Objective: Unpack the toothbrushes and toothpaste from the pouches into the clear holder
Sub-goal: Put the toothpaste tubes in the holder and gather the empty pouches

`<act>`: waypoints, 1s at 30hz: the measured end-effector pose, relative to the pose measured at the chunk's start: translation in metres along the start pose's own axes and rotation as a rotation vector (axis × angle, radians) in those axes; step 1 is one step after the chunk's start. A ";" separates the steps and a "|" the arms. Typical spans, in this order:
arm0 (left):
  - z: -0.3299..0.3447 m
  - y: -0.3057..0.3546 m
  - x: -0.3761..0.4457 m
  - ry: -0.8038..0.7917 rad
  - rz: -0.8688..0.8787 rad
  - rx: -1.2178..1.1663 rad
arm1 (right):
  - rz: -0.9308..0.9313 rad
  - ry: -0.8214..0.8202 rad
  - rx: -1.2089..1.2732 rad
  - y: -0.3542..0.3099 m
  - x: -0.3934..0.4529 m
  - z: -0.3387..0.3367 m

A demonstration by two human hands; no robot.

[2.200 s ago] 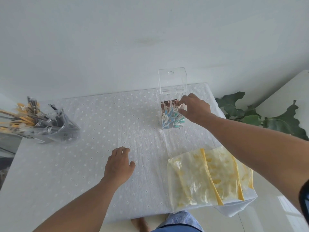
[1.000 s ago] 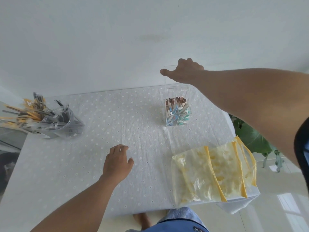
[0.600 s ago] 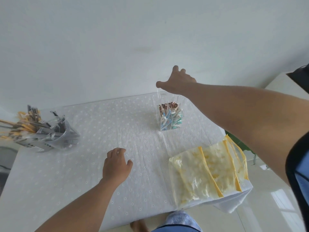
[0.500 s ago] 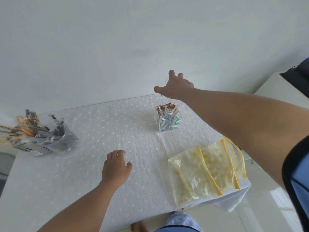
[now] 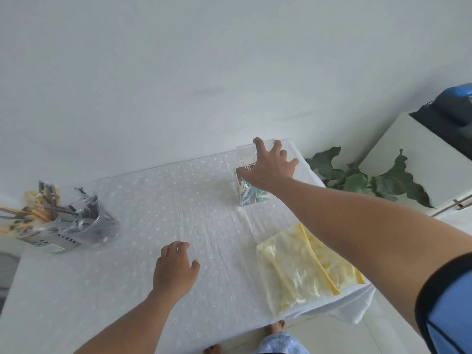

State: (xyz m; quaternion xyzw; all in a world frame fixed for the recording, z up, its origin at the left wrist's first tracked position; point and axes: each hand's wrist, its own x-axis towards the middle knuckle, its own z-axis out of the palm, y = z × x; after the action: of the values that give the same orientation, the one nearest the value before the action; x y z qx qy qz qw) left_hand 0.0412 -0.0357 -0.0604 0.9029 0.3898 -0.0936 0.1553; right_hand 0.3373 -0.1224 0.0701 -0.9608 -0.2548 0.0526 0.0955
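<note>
Lowered since half a second ago, the right hand is spread, fingers apart, over the clear holder at the table's far right. No writing is legible — yellow pouches lie nearer; the left hand rests loosely curled.

Right hand outstretched, fingers spread, left hand palm down, fingers loosely curled

White eyelet tablecloth covers the table, hanging off its near right corner. At the left edge, a clear cup lies tipped w/ grey & yellow wrappers spilling out. Right of the table: green leafy plant, white cabinet, a dark blue-topped object on top of it.
</note>
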 end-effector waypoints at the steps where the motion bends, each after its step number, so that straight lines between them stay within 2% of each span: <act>1: 0.001 -0.001 -0.002 0.000 0.001 0.003 | -0.012 0.027 -0.034 0.002 -0.003 0.005; 8: 0.007 -0.006 -0.014 -0.052 -0.025 0.040 | 0.013 0.047 -0.039 0.011 -0.018 0.033; 21: 0.007 -0.010 -0.023 -0.055 -0.084 0.033 | 0.088 0.065 0.123 0.018 -0.021 0.082; 30: 0.011 -0.008 -0.024 -0.067 -0.114 0.014 | 0.034 0.073 0.194 0.033 -0.016 0.094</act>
State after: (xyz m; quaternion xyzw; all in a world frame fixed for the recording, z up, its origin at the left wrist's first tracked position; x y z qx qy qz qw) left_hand 0.0186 -0.0506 -0.0654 0.8766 0.4347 -0.1351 0.1564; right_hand 0.3253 -0.1441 -0.0276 -0.9526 -0.2285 0.0435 0.1962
